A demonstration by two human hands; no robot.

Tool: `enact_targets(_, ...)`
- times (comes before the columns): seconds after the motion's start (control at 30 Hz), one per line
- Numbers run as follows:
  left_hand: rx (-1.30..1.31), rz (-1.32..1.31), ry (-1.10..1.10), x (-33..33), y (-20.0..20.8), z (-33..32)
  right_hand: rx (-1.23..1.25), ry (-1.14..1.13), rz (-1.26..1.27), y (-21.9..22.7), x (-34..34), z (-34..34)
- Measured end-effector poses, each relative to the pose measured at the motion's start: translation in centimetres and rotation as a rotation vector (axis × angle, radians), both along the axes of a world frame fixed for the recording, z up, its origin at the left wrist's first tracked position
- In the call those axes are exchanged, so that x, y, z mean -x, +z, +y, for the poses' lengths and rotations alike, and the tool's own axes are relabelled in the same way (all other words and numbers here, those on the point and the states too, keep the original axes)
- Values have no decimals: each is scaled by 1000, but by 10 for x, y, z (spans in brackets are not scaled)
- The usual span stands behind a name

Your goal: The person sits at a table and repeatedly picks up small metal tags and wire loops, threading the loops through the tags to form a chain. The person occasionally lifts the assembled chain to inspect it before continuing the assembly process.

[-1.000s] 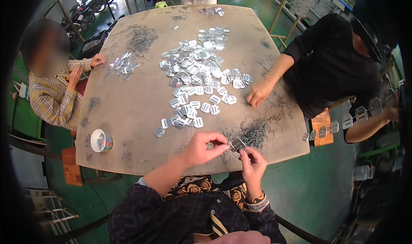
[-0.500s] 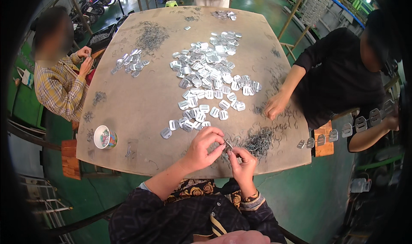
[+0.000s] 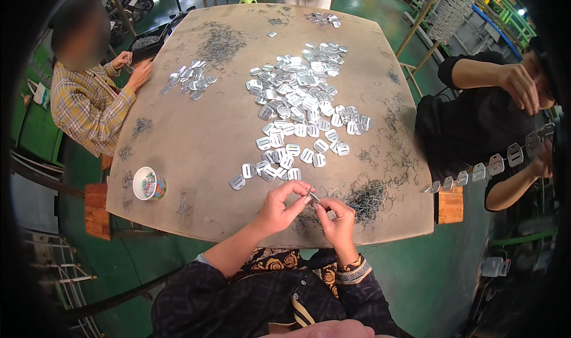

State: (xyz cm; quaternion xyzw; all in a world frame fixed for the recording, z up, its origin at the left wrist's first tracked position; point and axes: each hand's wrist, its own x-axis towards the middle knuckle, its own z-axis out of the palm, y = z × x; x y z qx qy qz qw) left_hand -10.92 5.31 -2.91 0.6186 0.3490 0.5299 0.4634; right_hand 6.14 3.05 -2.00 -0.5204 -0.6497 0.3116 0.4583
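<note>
Above the near edge of the table, my left hand (image 3: 281,209) and my right hand (image 3: 336,224) meet with fingers pinched. Between their fingertips is a small thin metal piece (image 3: 313,196), seen nearly edge-on, so its exact shape is hard to make out. Just right of my right hand lies a dense heap of bent wire hooks (image 3: 367,200). Beyond my left hand, shiny slotted metal buckles (image 3: 289,151) spread in a long pile up the middle of the table.
A paper cup (image 3: 147,184) with small colourful items stands on the brown table (image 3: 184,136) at left. Smaller buckle and hook heaps lie farther off. A co-worker in plaid (image 3: 89,109) sits left; another in black (image 3: 470,118) sits right, by a hanging string of buckles (image 3: 496,164).
My hands stay together, fingers shifting slightly around the metal piece. The right co-worker's hand has lifted from the table toward their head. The left co-worker's hands have lowered. The view has shifted a little.
</note>
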Motion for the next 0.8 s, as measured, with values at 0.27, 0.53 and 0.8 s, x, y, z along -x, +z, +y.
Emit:
enact_targets(0.27,-29,-126,3,2,-17,-1,34,126,2,-2,-3,9)
enact_targets(0.53,21,-290,14,9,-8,-3,-44,-120,-429,-71,-21,85)
enact_targets(0.8,31,-251,-18,5,-8,1,-166,-230,-539,-100,-21,126)
